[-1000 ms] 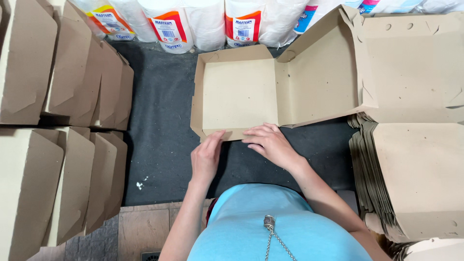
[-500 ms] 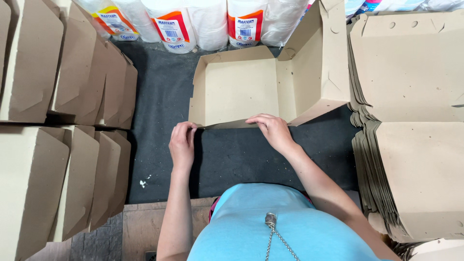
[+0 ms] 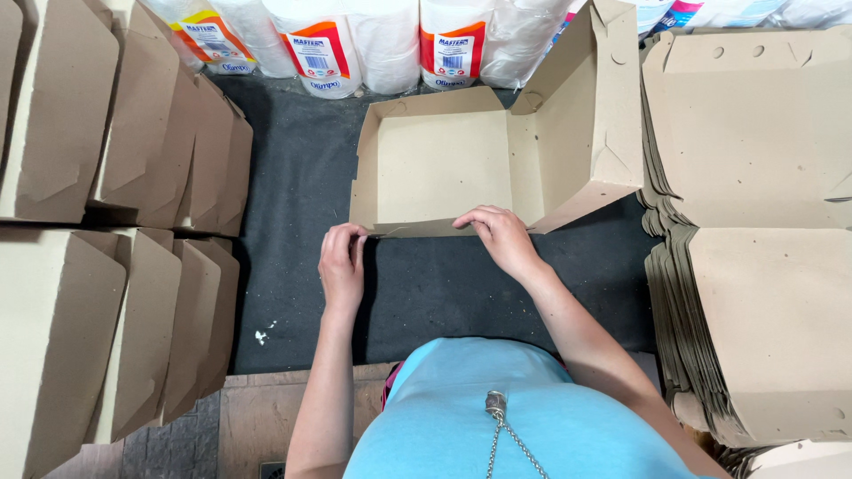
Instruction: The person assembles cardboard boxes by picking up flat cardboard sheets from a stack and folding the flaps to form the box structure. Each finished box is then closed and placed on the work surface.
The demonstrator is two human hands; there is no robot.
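Note:
A brown cardboard box (image 3: 444, 164) lies open on a dark mat (image 3: 302, 222), its lid (image 3: 590, 111) tilted up on the right. My left hand (image 3: 342, 266) pinches the near-left corner of the box's front wall. My right hand (image 3: 497, 235) holds the top edge of that front wall near its right end. The front wall stands upright between both hands.
Rows of folded brown boxes (image 3: 133, 177) stand on the left. A tall stack of flat box blanks (image 3: 763, 266) lies on the right. Wrapped white paper rolls (image 3: 355, 44) line the far edge. A wooden board (image 3: 266, 408) lies near my body.
The box lid has risen from flat to tilted upright. My hands moved apart along the front wall, the left one to the near-left corner.

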